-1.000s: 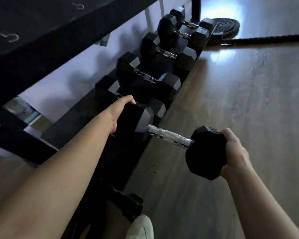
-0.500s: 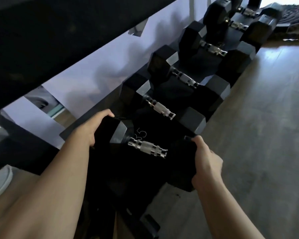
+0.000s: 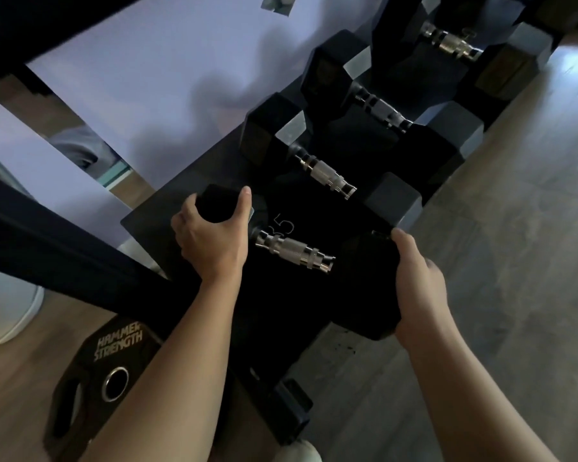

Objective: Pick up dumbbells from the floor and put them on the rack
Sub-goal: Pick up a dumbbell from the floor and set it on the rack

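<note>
Where it was: while a second ago the dumbbell (image 3: 294, 251) hung over the floor (image 3: 514, 261) right of centre, it now lies low in the middle of the frame, over the bottom shelf of the rack (image 3: 154, 225).
Half a second ago: it was already above the shelf; since then it has sunk a little and squared up beside its neighbour.
Left hand (image 3: 211, 241): wrapped around the far head, thumb over the top, fingers closed on it.
Right hand (image 3: 414, 278): cupped against the outer face of the near head, palm pressed on, fingers curled round its edge (so both hands are gripping the heads, not the bar).
Handle: the knurled steel bar is bare between the two hands, running from centre-left down toward centre-right.
Neighbours: three more dumbbells (image 3: 327, 175) sit in a row climbing toward the upper right, the nearest just beside the held one.
Seating: whether the heads already rest on the shelf I cannot tell; the black rubber merges with the dark shelf.
Marking: a chalked "35" (image 3: 282, 225) shows just above the bar.
Meaning for the task: by my reading this dumbbell is all but racked; what remains is to let the weight settle and slip both hands off.
Risk: fingers under or beside the heads could be pinched against the neighbour.
Lower left: a weight plate (image 3: 90, 378) lies on the floor, no part of this.
</note>
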